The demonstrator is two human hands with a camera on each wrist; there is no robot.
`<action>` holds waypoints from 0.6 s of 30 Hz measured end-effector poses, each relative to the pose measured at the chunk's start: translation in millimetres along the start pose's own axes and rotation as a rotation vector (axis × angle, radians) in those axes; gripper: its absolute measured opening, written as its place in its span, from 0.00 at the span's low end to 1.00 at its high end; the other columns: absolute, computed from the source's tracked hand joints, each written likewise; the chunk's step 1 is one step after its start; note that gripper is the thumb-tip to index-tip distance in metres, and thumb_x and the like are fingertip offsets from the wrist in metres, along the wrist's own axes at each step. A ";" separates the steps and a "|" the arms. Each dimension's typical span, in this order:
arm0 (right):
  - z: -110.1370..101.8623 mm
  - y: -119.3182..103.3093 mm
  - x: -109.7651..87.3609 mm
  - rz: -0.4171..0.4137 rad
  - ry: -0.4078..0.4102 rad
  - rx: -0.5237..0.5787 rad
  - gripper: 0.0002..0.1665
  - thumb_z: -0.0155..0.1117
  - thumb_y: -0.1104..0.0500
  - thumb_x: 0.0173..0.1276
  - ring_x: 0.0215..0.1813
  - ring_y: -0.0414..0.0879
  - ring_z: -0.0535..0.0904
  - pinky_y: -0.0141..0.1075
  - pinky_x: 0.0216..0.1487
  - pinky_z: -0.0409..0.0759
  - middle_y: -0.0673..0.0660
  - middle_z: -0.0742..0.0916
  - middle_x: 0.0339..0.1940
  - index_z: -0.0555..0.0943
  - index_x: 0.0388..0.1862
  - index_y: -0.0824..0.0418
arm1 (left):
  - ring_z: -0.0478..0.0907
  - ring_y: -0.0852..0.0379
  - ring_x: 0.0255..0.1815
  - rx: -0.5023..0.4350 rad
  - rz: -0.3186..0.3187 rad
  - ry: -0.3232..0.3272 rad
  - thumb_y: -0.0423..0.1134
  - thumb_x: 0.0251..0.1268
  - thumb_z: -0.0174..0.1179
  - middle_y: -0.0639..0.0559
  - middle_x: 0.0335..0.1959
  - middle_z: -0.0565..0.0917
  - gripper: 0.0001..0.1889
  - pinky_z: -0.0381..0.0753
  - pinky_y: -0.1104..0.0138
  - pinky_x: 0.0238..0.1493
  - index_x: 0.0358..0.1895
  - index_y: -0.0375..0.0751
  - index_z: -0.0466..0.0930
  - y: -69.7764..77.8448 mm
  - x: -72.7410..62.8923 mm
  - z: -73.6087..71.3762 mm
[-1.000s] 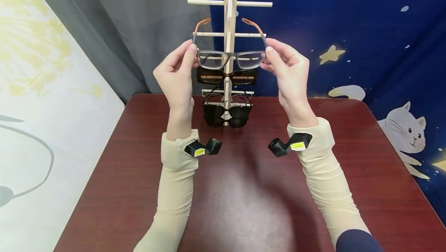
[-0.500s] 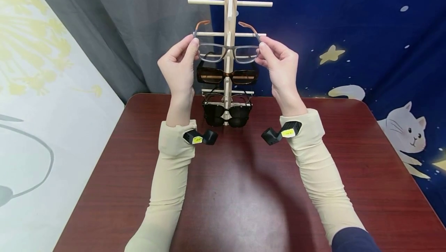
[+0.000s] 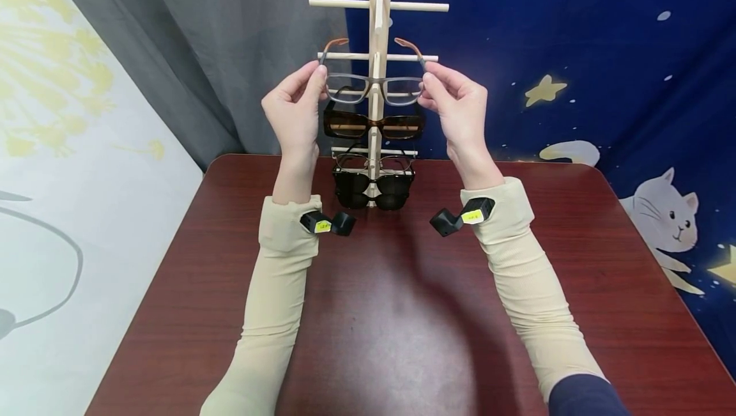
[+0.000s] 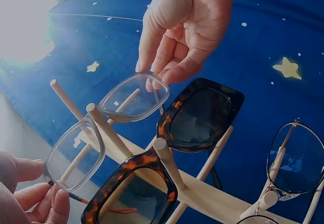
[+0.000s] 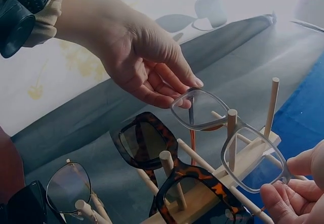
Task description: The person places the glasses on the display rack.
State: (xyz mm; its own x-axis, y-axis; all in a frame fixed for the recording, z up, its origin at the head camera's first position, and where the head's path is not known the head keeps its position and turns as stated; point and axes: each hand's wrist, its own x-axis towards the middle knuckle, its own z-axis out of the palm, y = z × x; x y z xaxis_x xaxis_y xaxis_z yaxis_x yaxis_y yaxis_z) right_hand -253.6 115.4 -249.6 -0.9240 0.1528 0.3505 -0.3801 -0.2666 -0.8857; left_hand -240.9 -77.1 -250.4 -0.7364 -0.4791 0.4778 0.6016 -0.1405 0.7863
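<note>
Eyeglasses (image 3: 376, 81) with a pale grey frame and orange temple tips are held level in front of the wooden stand (image 3: 380, 32), temples pointing back toward it. My left hand (image 3: 296, 109) pinches their left hinge corner between thumb and fingers. On the opposite corner, my right hand (image 3: 462, 112) has the same kind of pinch. Both wrist views show the bridge right at a short wooden peg (image 4: 109, 133). Just below hang tortoiseshell sunglasses (image 3: 375, 126), their bridge at a lower peg (image 5: 172, 176).
Lower on the stand hang thin wire-framed glasses (image 3: 397, 163) and black sunglasses (image 3: 395, 183). A bare crossbar (image 3: 420, 7) juts out both ways near the top. The stand rises at the back of a dark red table (image 3: 391, 314), before grey and blue curtains (image 3: 575, 32).
The eyeglasses have moved back toward the stand, their bridge now at the peg. My right hand has shifted left and a little up; my left hand has moved only slightly.
</note>
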 end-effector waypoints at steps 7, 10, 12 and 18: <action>-1.1 -0.3 0.8 -0.007 -0.016 -0.016 0.16 0.61 0.68 0.64 0.28 0.42 0.80 0.28 0.34 0.82 0.56 0.83 0.25 0.79 0.49 0.76 | 0.77 0.61 0.23 0.018 0.002 -0.013 0.27 0.56 0.64 0.52 0.23 0.83 0.11 0.79 0.72 0.30 0.41 0.21 0.82 -1.6 1.4 -1.4; -2.6 -1.2 0.6 -0.009 -0.020 -0.028 0.15 0.60 0.67 0.66 0.29 0.43 0.79 0.29 0.35 0.82 0.57 0.83 0.26 0.79 0.49 0.74 | 0.78 0.60 0.23 0.029 -0.008 -0.022 0.28 0.56 0.64 0.52 0.23 0.83 0.11 0.80 0.72 0.31 0.41 0.22 0.82 -2.3 2.4 -3.1; -4.4 -1.5 0.1 -0.007 -0.017 -0.035 0.15 0.59 0.65 0.67 0.30 0.44 0.79 0.29 0.36 0.82 0.57 0.83 0.27 0.80 0.49 0.73 | 0.78 0.61 0.24 0.054 -0.003 -0.028 0.29 0.57 0.64 0.52 0.23 0.82 0.11 0.81 0.72 0.32 0.41 0.23 0.82 -2.4 2.6 -5.3; -18.9 1.3 -8.2 -0.033 -0.016 -0.062 0.14 0.59 0.63 0.68 0.32 0.46 0.80 0.30 0.38 0.82 0.59 0.84 0.30 0.80 0.49 0.70 | 0.79 0.59 0.25 0.098 -0.003 -0.016 0.30 0.59 0.63 0.51 0.24 0.82 0.09 0.81 0.72 0.35 0.40 0.27 0.84 1.7 -0.4 -19.7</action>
State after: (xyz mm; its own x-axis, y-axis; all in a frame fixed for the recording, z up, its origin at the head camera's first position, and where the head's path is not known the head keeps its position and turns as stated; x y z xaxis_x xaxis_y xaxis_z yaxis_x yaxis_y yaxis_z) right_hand -245.7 131.9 -259.3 -0.9117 0.1454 0.3844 -0.4077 -0.2021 -0.8905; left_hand -233.4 -94.2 -256.9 -0.7436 -0.4649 0.4806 0.5665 -0.0562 0.8221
